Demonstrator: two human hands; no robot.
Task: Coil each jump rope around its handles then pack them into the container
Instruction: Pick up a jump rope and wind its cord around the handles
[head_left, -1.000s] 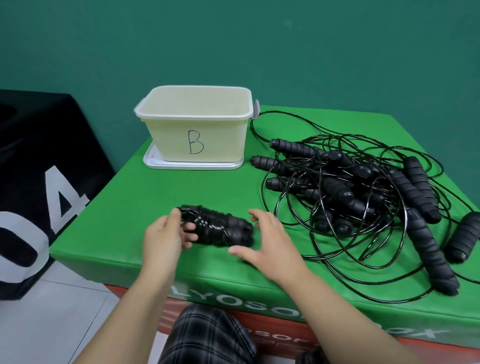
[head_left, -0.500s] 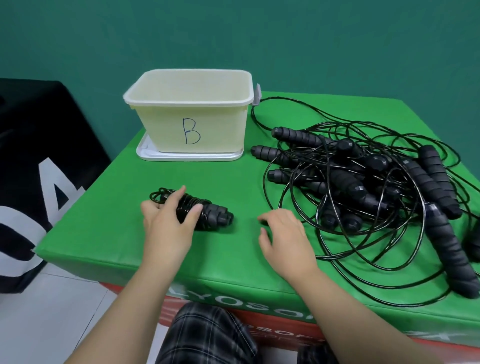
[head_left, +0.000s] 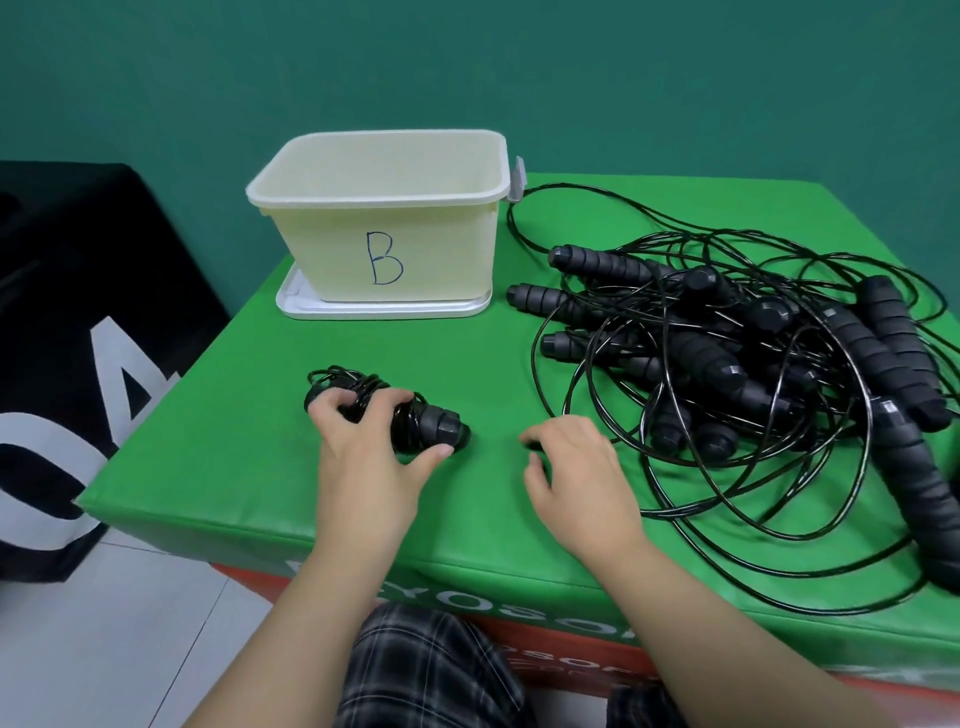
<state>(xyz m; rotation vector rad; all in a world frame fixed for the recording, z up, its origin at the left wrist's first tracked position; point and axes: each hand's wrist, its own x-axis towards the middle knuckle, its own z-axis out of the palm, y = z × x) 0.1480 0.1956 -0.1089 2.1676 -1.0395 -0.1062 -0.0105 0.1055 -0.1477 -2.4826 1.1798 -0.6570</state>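
Currently left hand (head_left: 363, 457) gripped the coiled jump rope (head_left: 415, 421) at 6 o'clock of container B (head_left: 384, 260); right hand (head_left: 576, 467) loosely curled, held nothing.

wall (head_left: 675, 78): plain teal, evenly lit; floor (head_left: 130, 649): pale tiles at lower left; black box (head_left: 78, 312): white numerals, left; green padded block (head_left: 270, 415): orange-red base

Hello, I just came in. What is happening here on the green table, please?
A person is packing jump ropes. The left hand grips one coiled jump rope on the green table. The right hand hovers beside it, holding nothing. The cream container marked B appears empty. A tangled pile of ropes lies uncoiled on the right.
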